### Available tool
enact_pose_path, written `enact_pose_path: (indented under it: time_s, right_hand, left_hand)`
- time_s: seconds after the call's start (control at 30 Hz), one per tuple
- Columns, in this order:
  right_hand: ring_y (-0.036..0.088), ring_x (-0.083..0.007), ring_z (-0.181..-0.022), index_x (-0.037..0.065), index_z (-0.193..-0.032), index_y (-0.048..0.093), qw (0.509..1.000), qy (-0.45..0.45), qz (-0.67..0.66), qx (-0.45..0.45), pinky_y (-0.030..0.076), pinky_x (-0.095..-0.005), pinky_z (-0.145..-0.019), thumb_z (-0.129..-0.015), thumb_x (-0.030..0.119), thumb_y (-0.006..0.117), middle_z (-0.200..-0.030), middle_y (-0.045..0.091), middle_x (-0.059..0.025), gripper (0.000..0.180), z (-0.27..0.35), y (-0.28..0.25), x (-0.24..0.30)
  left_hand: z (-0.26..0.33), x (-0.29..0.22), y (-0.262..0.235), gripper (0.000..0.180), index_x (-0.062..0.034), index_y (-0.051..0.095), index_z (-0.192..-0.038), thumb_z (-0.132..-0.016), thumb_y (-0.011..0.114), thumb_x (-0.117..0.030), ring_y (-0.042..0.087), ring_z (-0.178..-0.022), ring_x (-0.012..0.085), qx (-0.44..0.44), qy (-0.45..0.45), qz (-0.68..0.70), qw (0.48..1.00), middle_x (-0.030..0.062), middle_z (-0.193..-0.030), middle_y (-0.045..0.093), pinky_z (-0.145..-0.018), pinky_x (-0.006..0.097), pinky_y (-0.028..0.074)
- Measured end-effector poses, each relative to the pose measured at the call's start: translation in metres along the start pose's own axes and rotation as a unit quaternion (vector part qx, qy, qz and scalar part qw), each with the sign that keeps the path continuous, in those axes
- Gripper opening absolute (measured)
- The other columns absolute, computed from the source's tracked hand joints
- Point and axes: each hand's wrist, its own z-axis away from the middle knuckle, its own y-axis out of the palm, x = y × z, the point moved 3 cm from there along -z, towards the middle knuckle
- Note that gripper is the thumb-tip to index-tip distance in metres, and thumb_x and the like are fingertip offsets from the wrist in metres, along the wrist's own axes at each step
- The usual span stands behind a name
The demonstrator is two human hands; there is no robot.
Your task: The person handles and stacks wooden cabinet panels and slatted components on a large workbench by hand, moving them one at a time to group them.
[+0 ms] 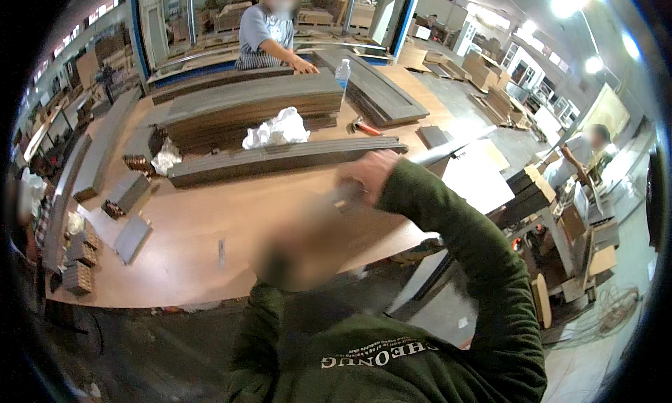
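Head view, right hand: the right hand [369, 173] is being held raised above the near edge of the workbench [210, 228], fingers curling closed around a small grey object [345, 195] (too blurred to identify); the green sleeve [476, 263] is rising to it from the lower right.
Head view, left hand: not showing in the picture; its grip cannot be reported.
Head view, held object: it is sitting in the right hand, just above the bench's near right edge, apart from the surface.
Head view, bench middle: a long dark board [280, 158] is lying across the bench, with a stack of dark boards [252, 105] behind it toward the far edge.
Head view, loose items: a crumpled white cloth [278, 130] is resting against the stack; a red-handled hammer [366, 128] is lying right of it; a clear bottle [342, 74] is standing near the far edge.
Head view, left edge: small grey panels [131, 236] are lying near the bench's left edge.
Head view, other persons: one person [269, 32] is leaning at the far edge, a hand on the boards; another person [584, 154] is standing off the right side.
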Motion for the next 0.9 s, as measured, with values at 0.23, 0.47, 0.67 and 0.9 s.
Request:
enact_pose_path:
  time_s: [0.23,0.47,0.67,0.9]
  right_hand:
    - [0.059,-0.0239,-0.088,0.014,-0.101,0.052,0.956,-0.109,0.079,-0.259,0.042,-0.0392,-0.079,-0.064,0.03,0.074,-0.09,0.059,-0.0066,0.046,-0.084,0.034,-0.003]
    - [0.057,-0.0209,-0.093,0.015,-0.102,0.053,0.941,-0.088,0.01,-0.326,0.036,-0.0376,-0.086,-0.061,0.043,0.073,-0.093,0.058,-0.0026,0.053,-0.084,0.055,-0.036]
    - [0.052,-0.0229,-0.097,0.016,-0.101,0.055,0.908,-0.069,-0.023,-0.412,0.029,-0.0417,-0.093,-0.061,0.043,0.074,-0.095,0.057,-0.0036,0.052,-0.079,0.078,-0.071]
    - [0.046,-0.024,-0.108,0.019,-0.104,0.056,0.94,-0.02,-0.087,-0.329,0.025,-0.048,-0.097,-0.056,0.049,0.077,-0.104,0.054,-0.004,0.061,-0.09,0.075,-0.064]
  left_hand:
    - [0.022,-0.047,-0.066,0.017,-0.001,0.049,-0.065,-0.077,0.056,0.009,0.055,-0.078,0.0275,-0.238,0.176,-0.018,0.955,0.014,-0.073,0.057,-0.074,0.045,0.051]
    - [0.011,-0.02,0.011,0.023,-0.0046,0.059,-0.102,-0.08,0.063,-0.01,0.061,-0.089,0.027,-0.359,0.142,-0.51,0.768,0.0149,-0.096,0.063,-0.077,0.039,0.05]
    - [-0.002,-0.006,0.039,0.045,-0.0029,0.053,-0.098,-0.064,0.081,-0.014,0.057,-0.082,0.0146,-0.501,0.163,-0.462,0.713,0.0061,-0.088,0.061,-0.073,0.029,0.048]
    - [0.024,-0.032,0.009,0.046,-0.0002,0.054,-0.11,-0.07,0.075,-0.009,0.058,-0.09,0.0201,-0.536,0.091,-0.559,0.626,0.0105,-0.103,0.06,-0.081,0.032,0.047]
